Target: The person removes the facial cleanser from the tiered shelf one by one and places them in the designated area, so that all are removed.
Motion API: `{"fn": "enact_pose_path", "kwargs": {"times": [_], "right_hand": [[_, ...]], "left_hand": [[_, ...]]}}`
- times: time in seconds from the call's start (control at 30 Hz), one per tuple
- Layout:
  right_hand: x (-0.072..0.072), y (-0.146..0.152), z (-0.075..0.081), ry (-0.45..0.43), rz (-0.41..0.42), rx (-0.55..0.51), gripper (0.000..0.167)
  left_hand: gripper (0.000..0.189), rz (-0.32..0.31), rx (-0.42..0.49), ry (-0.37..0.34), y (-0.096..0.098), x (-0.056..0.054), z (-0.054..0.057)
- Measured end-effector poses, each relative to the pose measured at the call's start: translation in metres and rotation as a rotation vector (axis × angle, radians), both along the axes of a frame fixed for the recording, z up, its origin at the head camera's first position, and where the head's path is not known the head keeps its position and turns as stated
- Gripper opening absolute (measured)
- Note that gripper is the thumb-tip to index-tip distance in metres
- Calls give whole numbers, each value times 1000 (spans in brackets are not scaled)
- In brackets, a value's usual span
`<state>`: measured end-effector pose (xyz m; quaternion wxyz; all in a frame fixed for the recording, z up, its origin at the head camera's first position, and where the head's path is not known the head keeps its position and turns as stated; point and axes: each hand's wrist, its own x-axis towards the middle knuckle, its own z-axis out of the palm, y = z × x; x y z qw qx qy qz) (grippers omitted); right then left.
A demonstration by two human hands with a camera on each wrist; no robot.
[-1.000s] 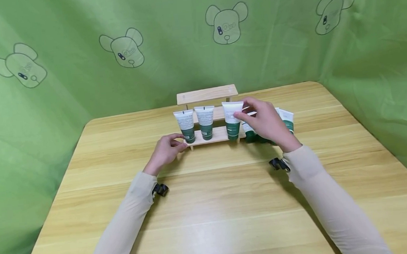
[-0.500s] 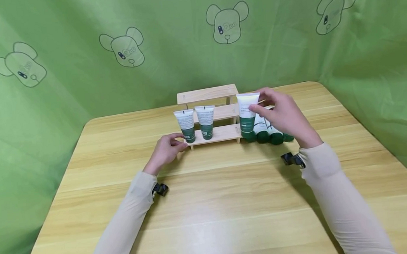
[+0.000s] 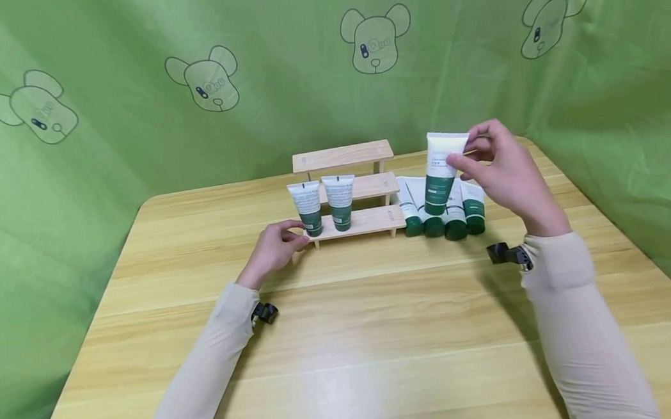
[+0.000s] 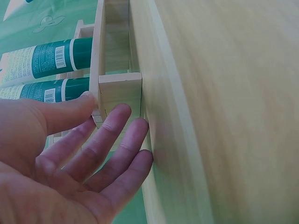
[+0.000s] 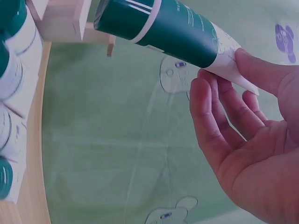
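Note:
My right hand [image 3: 509,173] pinches a white and green squeeze tube [image 3: 444,171] near its flat end, thumb in front and fingers behind. The tube hangs cap down and slightly tilted above several similar tubes [image 3: 474,209] at the rack's right. In the right wrist view, the held tube's green part [image 5: 182,35] points away from the fingers. A three-step wooden rack [image 3: 371,220] carries two upright tubes [image 3: 341,203] on its lowest step. My left hand [image 3: 274,246] holds that step's left end, thumb at the board edge [image 4: 96,51], other fingers loosely bent beside the support.
The rack stands toward the back of a wood-grain table [image 3: 332,338]. A green curtain [image 3: 283,110] with bear-head prints hangs behind and at both sides. Small black cameras sit at both wrists.
My right hand has lifted the tube off the lowest step's right end and carried it right and up, tilting it. The leaning tubes now show more. My left hand stays put.

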<state>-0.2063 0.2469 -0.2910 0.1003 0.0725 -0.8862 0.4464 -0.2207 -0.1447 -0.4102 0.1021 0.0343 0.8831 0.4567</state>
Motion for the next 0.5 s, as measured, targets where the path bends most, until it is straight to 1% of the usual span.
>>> {"fn": "enact_pose_path", "kwargs": {"times": [0.13,0.37,0.5], "right_hand": [[-2,12,2,-8,-23,-88,32],[1,33,8,3,-45,-219,27],[2,46,10,-9,-33,-356,29]], "left_hand": [[43,3,2,-6,0,0,0],[43,7,2,-3,1,0,0],[42,8,1,-1,1,1,-1]]}}
